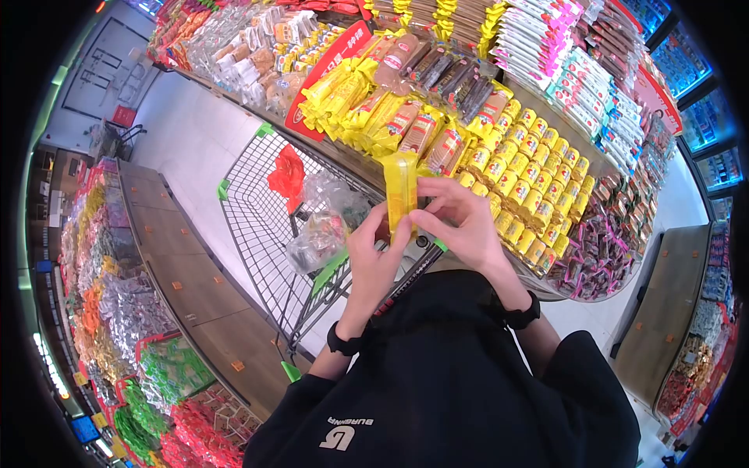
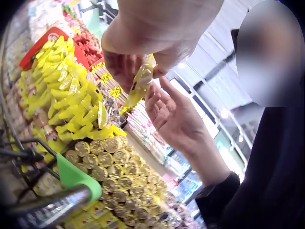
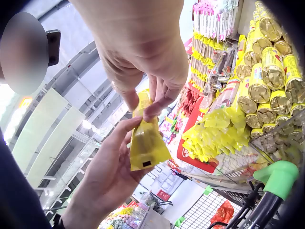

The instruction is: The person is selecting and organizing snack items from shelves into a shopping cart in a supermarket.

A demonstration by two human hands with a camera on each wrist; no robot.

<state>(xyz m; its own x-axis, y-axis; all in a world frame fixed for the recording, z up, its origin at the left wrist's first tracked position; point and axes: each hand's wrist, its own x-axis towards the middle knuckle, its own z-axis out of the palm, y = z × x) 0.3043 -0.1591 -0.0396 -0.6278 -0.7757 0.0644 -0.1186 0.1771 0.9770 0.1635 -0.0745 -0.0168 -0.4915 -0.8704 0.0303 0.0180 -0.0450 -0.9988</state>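
In front of the chest, a yellow plastic snack packet (image 1: 401,187) stands upright between both hands. My left hand (image 1: 370,248) grips its lower side, thumb toward me. On the other side my right hand (image 1: 462,222) pinches it with thumb and fingers. The right wrist view shows the packet (image 3: 147,140) with a flat sealed end and a small black mark, with the right hand (image 3: 147,62) above and the left hand (image 3: 107,160) around it from below. In the left wrist view the packet (image 2: 141,83) is partly covered by the fingers.
Behind the hands, a display holds similar yellow packets (image 1: 339,97) and stacked gold-ended yellow rolls (image 1: 519,168). A wire shopping cart (image 1: 250,210) with green corners carries a red bag (image 1: 287,178) and clear bags (image 1: 318,240). Another candy counter (image 1: 183,257) runs along the left.
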